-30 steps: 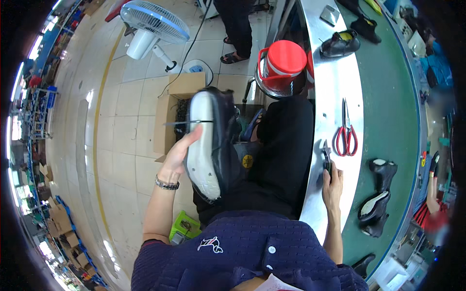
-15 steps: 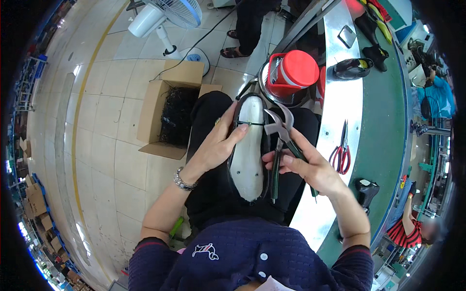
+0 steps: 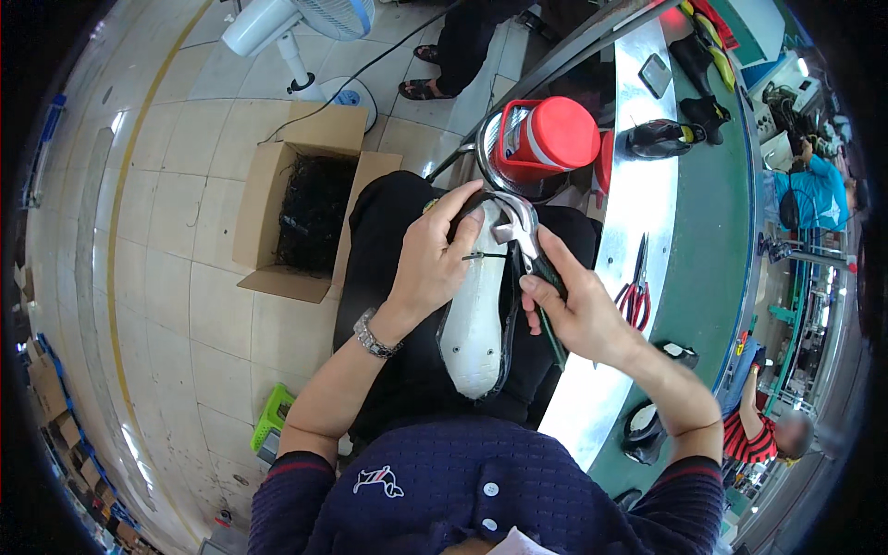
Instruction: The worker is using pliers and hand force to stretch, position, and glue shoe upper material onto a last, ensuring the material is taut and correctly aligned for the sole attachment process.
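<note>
The shoe on its white last (image 3: 474, 319) lies sole-up on the lap, which leaves the bottom exposed for work. The left hand (image 3: 435, 264) is wrapped around the toe end, steadying it. The right hand (image 3: 578, 314) is clamped on the lasting pincers (image 3: 518, 231), whose head meets the toe edge. Red scissors (image 3: 635, 294) lie on the counter (image 3: 638, 213) within reach of the right hand. An open cardboard box (image 3: 301, 208) stands on the floor to the left.

Above the hands, a red-lidded round metal can (image 3: 541, 139) blocks the way; right, red-handled scissors (image 3: 635, 294) lie on the steel worktop (image 3: 638, 194). Left, bare tiled floor (image 3: 185, 231) reaches the open cardboard box (image 3: 305, 222).
</note>
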Demonstrator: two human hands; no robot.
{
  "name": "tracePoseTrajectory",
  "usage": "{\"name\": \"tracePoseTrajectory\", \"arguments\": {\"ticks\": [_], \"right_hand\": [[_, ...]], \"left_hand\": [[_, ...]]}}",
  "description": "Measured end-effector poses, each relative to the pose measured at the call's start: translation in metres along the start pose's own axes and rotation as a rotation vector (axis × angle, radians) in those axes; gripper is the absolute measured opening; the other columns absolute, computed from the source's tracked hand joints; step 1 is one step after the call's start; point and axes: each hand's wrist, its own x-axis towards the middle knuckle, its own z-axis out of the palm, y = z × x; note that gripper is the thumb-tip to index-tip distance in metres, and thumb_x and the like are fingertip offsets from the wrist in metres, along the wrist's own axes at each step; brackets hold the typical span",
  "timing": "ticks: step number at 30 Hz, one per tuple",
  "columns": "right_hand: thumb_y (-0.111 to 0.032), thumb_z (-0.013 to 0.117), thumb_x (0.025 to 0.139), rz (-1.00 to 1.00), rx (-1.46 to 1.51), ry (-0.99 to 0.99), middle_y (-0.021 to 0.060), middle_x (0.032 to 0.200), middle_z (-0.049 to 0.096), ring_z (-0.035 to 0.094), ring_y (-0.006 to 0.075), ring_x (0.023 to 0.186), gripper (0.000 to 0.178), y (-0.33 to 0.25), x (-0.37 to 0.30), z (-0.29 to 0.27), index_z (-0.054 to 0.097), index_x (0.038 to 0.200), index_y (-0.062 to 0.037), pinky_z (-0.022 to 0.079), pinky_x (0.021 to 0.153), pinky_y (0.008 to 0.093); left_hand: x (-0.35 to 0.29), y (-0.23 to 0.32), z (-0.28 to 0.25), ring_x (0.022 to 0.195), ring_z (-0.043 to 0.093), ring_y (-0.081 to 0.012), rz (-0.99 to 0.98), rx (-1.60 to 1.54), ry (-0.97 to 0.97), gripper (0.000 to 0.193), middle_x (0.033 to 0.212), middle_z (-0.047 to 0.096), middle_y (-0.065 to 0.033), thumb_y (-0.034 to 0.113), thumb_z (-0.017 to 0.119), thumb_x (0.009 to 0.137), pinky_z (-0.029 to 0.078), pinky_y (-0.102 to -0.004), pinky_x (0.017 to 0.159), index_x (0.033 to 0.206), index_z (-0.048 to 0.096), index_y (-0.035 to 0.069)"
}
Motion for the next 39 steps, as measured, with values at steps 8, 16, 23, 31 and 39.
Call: {"name": "tracePoseTrajectory", "arguments": {"ticks": [8, 16, 23, 31, 39], "right_hand": [[-0.008, 0.050, 0.097, 0.007, -0.266, -0.041, 0.0159, 0.068, 0.064, 0.067, 0.0281, 0.061, 0.054, -0.026, -0.005, -0.026, 0.027, 0.146, -0.0004, 0.053, 0.063, 0.0384], [-0.006, 0.054, 0.093, -0.320, -0.417, 0.601, 0.0151, 0.071, 0.065, 0.066, 0.0246, 0.061, 0.067, -0.013, 0.014, -0.005, 0.021, 0.151, -0.0052, 0.053, 0.062, 0.0359], [-0.007, 0.060, 0.089, -0.486, -0.559, 0.535, 0.0168, 0.068, 0.065, 0.065, 0.0368, 0.059, 0.070, -0.034, 0.001, -0.015, 0.027, 0.150, -0.0118, 0.053, 0.058, 0.0446], [-0.007, 0.061, 0.089, -0.420, -0.580, 0.307, 0.0228, 0.073, 0.065, 0.065, 0.0385, 0.061, 0.073, -0.026, 0.008, -0.014, 0.022, 0.150, -0.0077, 0.052, 0.058, 0.0474], [-0.009, 0.059, 0.089, -0.236, -0.798, 0.226, 0.0154, 0.061, 0.062, 0.064, 0.0341, 0.056, 0.070, -0.010, 0.015, -0.006, 0.024, 0.151, -0.0120, 0.052, 0.054, 0.0429]], "left_hand": [[-0.002, 0.013, -0.024, 0.093, 0.068, -0.0311, 0.442, 0.387, -0.001, 0.028, 0.110, 0.068, -0.0153, -0.005, 0.059, 0.085, 0.053, -0.0329, 0.081, 0.111, 0.064, 0.001], [-0.004, 0.014, -0.023, 0.094, 0.067, -0.0314, 0.491, 0.515, -0.029, 0.028, 0.114, 0.066, -0.0190, -0.009, 0.060, 0.079, 0.054, -0.0374, 0.082, 0.105, 0.062, 0.000], [-0.002, 0.010, -0.026, 0.095, 0.066, -0.0317, 0.513, 0.540, -0.056, 0.036, 0.119, 0.064, -0.0186, -0.011, 0.059, 0.074, 0.053, -0.0377, 0.084, 0.108, 0.061, -0.001], [-0.004, 0.010, -0.026, 0.068, 0.065, -0.0241, 0.451, 0.512, -0.023, 0.037, 0.118, 0.067, -0.0120, -0.012, 0.055, 0.071, 0.053, -0.0319, 0.068, 0.105, 0.064, 0.001], [-0.003, 0.009, -0.022, 0.070, 0.067, -0.0208, 0.424, 0.463, 0.007, 0.028, 0.112, 0.069, -0.0105, -0.009, 0.056, 0.080, 0.053, -0.0289, 0.068, 0.105, 0.063, 0.001]]}}
